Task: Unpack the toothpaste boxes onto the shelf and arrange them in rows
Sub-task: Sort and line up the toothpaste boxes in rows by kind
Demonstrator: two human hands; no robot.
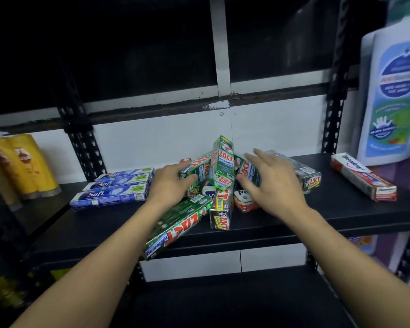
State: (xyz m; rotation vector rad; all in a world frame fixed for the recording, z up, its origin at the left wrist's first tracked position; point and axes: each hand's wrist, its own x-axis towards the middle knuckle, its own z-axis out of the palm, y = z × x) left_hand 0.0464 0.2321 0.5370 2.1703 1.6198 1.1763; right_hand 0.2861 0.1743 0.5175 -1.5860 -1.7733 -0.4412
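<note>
Head view: your left hand [169, 185] grips the end of a green Zact box [195, 168] in the jumbled pile of toothpaste boxes [220, 197] mid-way along the black shelf [341, 209]; your right hand [272, 185], fingers spread and straight, rests against the pile's other side. Three blue Safi boxes [114, 188] lie side by side just left
</note>
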